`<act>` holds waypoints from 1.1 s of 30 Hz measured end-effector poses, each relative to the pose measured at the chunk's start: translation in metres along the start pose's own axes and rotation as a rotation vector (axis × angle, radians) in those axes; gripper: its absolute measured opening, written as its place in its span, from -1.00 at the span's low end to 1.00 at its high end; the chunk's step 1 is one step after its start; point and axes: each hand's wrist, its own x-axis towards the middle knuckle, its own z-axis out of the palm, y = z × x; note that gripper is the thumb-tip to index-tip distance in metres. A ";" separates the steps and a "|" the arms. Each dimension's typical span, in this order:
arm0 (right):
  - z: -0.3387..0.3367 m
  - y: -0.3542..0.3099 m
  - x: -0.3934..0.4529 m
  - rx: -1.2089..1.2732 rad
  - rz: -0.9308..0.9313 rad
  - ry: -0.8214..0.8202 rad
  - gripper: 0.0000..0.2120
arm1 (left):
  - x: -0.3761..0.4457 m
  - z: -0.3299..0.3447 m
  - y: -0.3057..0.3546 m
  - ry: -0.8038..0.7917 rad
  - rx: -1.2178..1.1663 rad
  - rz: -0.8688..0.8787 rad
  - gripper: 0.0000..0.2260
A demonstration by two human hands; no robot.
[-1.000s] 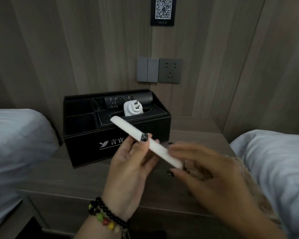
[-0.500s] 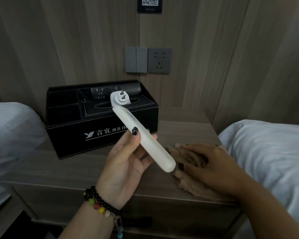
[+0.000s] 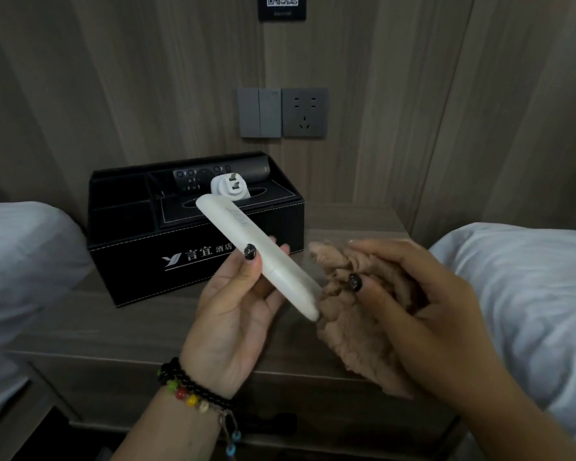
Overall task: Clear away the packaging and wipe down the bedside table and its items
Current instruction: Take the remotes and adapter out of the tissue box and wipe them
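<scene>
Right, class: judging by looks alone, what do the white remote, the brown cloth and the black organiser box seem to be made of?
White remote: likely hard plastic, smooth and matte, with a moulded seam.
Brown cloth: probably fleecy microfibre or terry; its surface is fuzzy, bunched and limp.
Black organiser box: apparently faux leather over board, suggested by white stitching along the edges and a printed logo.

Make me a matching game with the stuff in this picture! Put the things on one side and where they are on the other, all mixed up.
Things:
1. white remote
2. brown cloth
3. white plug
4. wall socket

Places:
A. on top of the black box
B. in the left hand
C. on the wooden wall above the box
D. in the right hand

Pairs: 1-B, 2-D, 3-A, 4-C
</scene>
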 end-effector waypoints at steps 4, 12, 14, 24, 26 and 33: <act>0.020 -0.003 -0.006 -0.020 -0.109 -0.141 -0.69 | -0.001 0.002 0.000 0.058 0.040 0.005 -0.46; 0.017 0.005 -0.003 -0.112 -0.102 -0.053 -0.71 | -0.001 0.002 0.001 0.012 0.041 0.024 -0.60; 0.016 -0.002 -0.005 -0.079 -0.142 -0.083 -0.71 | -0.001 0.002 0.004 0.017 0.023 0.048 -0.52; 0.012 0.001 -0.004 -0.085 -0.144 -0.083 -0.72 | -0.001 -0.006 0.004 -0.159 0.011 -0.029 -0.45; 0.011 -0.005 -0.005 -0.068 -0.188 -0.106 -0.73 | -0.001 -0.006 0.004 -0.190 0.033 -0.047 -0.48; 0.018 -0.008 -0.006 -0.065 -0.165 -0.051 -0.73 | -0.005 -0.005 0.005 -0.319 0.250 -0.116 -0.56</act>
